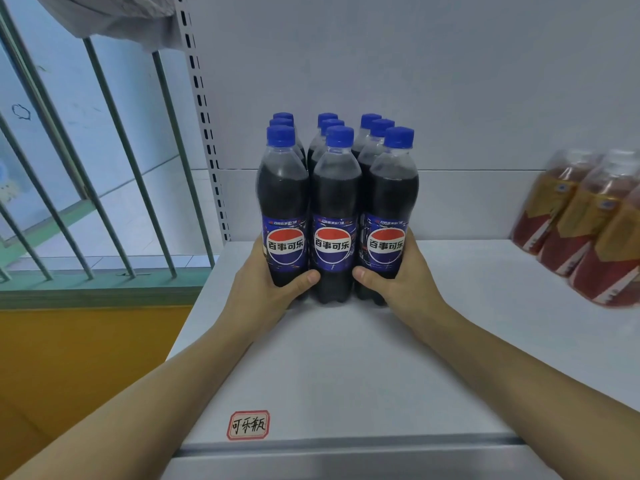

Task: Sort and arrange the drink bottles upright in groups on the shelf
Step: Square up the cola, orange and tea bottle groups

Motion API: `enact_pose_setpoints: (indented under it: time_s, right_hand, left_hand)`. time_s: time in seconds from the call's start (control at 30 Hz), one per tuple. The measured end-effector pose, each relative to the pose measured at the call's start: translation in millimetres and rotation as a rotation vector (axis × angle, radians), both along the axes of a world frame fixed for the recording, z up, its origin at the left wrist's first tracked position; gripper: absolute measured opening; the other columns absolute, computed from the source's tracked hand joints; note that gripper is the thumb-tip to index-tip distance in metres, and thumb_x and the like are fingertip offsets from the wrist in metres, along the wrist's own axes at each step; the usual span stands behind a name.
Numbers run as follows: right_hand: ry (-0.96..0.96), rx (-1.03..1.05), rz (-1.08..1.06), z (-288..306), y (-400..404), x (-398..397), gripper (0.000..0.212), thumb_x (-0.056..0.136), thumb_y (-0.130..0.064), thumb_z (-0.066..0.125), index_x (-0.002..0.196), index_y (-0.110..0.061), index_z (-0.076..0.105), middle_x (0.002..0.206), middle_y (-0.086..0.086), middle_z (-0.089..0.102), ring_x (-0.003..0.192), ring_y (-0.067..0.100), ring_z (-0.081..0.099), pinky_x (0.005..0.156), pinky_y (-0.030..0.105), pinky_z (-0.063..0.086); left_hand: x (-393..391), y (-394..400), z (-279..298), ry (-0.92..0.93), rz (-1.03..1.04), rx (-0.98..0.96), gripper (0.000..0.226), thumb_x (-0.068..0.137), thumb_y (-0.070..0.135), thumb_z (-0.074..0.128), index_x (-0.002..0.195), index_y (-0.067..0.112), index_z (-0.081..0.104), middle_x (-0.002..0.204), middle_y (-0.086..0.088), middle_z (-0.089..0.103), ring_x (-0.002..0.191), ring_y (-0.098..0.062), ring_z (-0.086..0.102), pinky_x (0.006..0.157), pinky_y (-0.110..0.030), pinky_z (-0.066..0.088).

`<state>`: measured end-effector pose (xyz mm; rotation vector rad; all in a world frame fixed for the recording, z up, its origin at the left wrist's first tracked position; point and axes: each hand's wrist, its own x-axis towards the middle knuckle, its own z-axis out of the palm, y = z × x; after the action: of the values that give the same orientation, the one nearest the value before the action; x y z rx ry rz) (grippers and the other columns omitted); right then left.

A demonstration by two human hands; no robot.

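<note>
Cola bottles (335,216) stand grouped upright, left hand (273,282) and right hand (398,278) gripping the front corners; tea bottles (581,223) right of them look grouped too.

**Open shelf in front, crowded at the far right**

Both hands clasp the cola bottle block (336,202) from its sides. Nearer than the grip, bare shelf (346,358) — only a flat label sticker (248,425). Right of it, a gap, then tea bottles (585,230). Left — the slotted upright (204,116); beyond it, the back panel (467,98).

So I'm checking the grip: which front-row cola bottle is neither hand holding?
The middle bottle; the left hand and right hand grip only the outer two.
</note>
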<state>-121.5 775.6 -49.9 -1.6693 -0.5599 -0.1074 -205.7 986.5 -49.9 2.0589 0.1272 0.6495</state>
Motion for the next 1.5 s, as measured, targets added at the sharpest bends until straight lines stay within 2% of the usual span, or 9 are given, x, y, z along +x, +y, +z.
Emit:
enact_pose_setpoints:
  time_s: [0.23,0.33,0.47,0.6,0.67,0.93,1.17,1.33,1.5]
  right_hand:
    - [0.0,-0.004,-0.005,-1.1,-0.2,1.3,0.086,0.079,-0.002,0.083,0.148,-0.02,0.037,0.13,-0.014,0.061,0.109,-0.01,0.061,0.085,0.008,0.05]
    - [0.001,0.009,-0.009,-1.1,-0.1,0.1,0.087,0.077,-0.003,0.085,0.148,-0.021,0.037,0.131,-0.012,0.062,0.111,-0.006,0.062,0.087,0.01,0.052]
    - [0.015,0.019,-0.012,-0.8,-0.6,-0.9,0.088,0.074,-0.003,0.087,0.146,-0.022,0.04,0.125,-0.016,0.064,0.105,-0.007,0.064,0.079,0.011,0.054]
    - [0.025,0.023,-0.008,-0.1,-1.1,-0.2,0.088,0.072,-0.001,0.088,0.144,-0.021,0.042,0.125,-0.012,0.065,0.103,-0.005,0.066,0.077,0.012,0.054]
    - [0.026,0.021,-0.007,-0.3,-0.4,-0.2,0.088,0.072,-0.002,0.088,0.144,-0.021,0.042,0.127,-0.01,0.065,0.106,-0.002,0.065,0.081,0.013,0.055]
    - [0.019,0.023,-0.029,-1.4,1.1,0.5,0.083,0.075,-0.001,0.086,0.144,-0.019,0.042,0.128,-0.011,0.064,0.11,-0.004,0.063,0.086,0.011,0.052]
    - [0.02,0.01,-0.019,-1.1,-2.2,-0.5,0.082,0.074,-0.005,0.087,0.142,-0.022,0.044,0.128,-0.011,0.065,0.111,0.001,0.065,0.09,0.019,0.055]
    - [0.011,0.001,-0.01,-1.5,-2.8,-0.6,0.084,0.074,-0.004,0.088,0.143,-0.018,0.043,0.128,-0.007,0.066,0.107,0.001,0.066,0.079,0.016,0.055]
    - [-0.002,-0.025,0.01,-1.3,-3.1,-1.1,0.089,0.074,-0.003,0.087,0.147,-0.016,0.038,0.131,-0.007,0.062,0.108,-0.005,0.063,0.079,0.011,0.053]
  left_hand:
    - [-0.9,-4.9,4.7,0.005,-0.011,-0.006,0.093,0.07,0.055,0.076,0.149,0.024,0.038,0.133,0.015,0.061,0.108,0.012,0.057,0.084,0.0,0.044]
    - [-3.0,-7.4,7.1,0.006,0.0,0.001,0.097,0.068,0.055,0.078,0.15,0.024,0.035,0.132,0.016,0.06,0.103,0.022,0.054,0.08,0.004,0.041]
    - [-7.4,-1.2,2.1,0.066,0.023,0.044,0.089,0.068,0.043,0.09,0.143,0.028,0.044,0.123,0.023,0.06,0.096,0.026,0.054,0.074,0.003,0.041]
    - [-7.8,3.2,-3.5,0.134,0.036,0.089,0.084,0.072,0.033,0.091,0.142,0.025,0.046,0.133,0.01,0.063,0.105,-0.004,0.058,0.084,-0.016,0.042]
    - [-6.7,3.3,-4.7,0.141,0.037,0.093,0.082,0.074,0.032,0.09,0.142,0.024,0.044,0.134,0.008,0.061,0.108,-0.008,0.056,0.089,-0.022,0.041]
    - [-8.5,0.2,-2.2,0.155,0.016,0.105,0.082,0.079,0.034,0.085,0.146,0.023,0.039,0.138,0.009,0.057,0.109,-0.005,0.05,0.091,-0.021,0.038]
    - [-8.9,-2.2,-0.9,0.155,0.036,0.123,0.082,0.078,0.034,0.086,0.145,0.021,0.041,0.139,0.007,0.059,0.109,-0.005,0.05,0.09,-0.021,0.038]
    - [-8.0,-0.2,-0.7,0.163,0.077,0.107,0.078,0.07,0.033,0.092,0.137,0.022,0.052,0.124,0.011,0.065,0.104,-0.01,0.059,0.075,-0.01,0.039]
    - [-8.6,-1.6,0.9,0.164,0.092,0.105,0.076,0.068,0.031,0.092,0.134,0.022,0.054,0.118,0.011,0.065,0.1,-0.011,0.06,0.072,-0.009,0.039]
